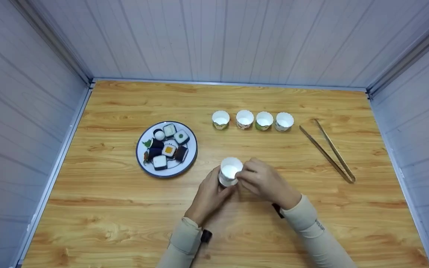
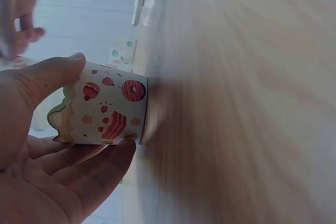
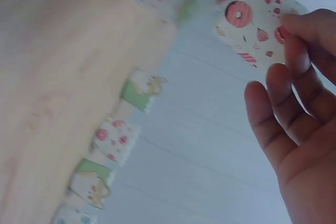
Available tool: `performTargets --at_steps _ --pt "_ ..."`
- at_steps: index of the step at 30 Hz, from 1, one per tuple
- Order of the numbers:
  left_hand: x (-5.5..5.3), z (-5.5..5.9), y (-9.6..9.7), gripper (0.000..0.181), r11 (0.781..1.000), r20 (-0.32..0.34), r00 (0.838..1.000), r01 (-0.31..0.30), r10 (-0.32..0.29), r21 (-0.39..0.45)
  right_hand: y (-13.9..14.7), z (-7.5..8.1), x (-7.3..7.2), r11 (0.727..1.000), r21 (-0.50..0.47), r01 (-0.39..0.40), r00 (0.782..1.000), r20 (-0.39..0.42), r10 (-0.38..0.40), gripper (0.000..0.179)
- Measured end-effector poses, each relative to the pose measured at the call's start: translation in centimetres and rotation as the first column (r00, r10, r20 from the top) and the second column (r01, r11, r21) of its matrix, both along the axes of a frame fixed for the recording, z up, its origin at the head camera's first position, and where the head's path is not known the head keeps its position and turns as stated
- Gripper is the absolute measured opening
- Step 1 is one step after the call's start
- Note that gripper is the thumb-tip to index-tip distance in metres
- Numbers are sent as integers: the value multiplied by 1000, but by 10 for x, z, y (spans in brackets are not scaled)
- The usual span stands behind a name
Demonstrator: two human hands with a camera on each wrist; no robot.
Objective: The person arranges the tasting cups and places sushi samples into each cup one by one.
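1. Pale sleeves (image 1: 183, 242) reach in over the wooden table (image 1: 99, 201), nearest the camera.
2. One left hand (image 1: 209, 195) has its thumb and fingers curled round the lower cup (image 2: 113, 106), printed with red sweets; whether its base touches the tabletop, I cannot tell.
3. Just above that cup's mouth, the right hand (image 1: 264, 183) pinches the upper cup (image 3: 257, 27) between thumb and forefinger, its other fingers loose.
4. Farther back, four paper cups (image 1: 245, 124) stand upright in a row.
5. On the left sits a blue-rimmed plate (image 1: 179, 168) bearing sushi pieces (image 1: 169, 150).
6. To the right lie metal tongs (image 1: 323, 152), their arms spread.
7. White panelled walls (image 1: 207, 41) enclose the table's back and sides.
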State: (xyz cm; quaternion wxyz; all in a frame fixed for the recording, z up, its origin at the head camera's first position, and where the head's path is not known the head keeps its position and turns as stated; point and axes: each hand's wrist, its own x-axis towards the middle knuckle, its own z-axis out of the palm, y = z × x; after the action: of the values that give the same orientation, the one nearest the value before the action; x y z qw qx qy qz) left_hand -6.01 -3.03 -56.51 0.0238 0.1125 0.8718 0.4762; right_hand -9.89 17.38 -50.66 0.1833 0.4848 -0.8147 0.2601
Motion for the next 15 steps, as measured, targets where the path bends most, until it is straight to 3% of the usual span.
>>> performTargets --at_steps 3,6,11,15 --pt "-1 1 -1 68 1000 5 1000 -1 1 -12 1 7 -14 999 -34 43 999 -17 -43 7" --pt "-1 2 -1 68 1000 -3 1000 -2 2 -16 -1 5 -34 995 -8 100 995 -21 -100 5" --pt "-1 2 0 67 1000 8 1000 -9 9 -21 -12 -11 -67 988 54 146 989 23 -147 5" --pt "-1 1 2 68 1000 13 1000 -6 6 -21 -21 -26 -84 978 111 179 980 63 -186 6"
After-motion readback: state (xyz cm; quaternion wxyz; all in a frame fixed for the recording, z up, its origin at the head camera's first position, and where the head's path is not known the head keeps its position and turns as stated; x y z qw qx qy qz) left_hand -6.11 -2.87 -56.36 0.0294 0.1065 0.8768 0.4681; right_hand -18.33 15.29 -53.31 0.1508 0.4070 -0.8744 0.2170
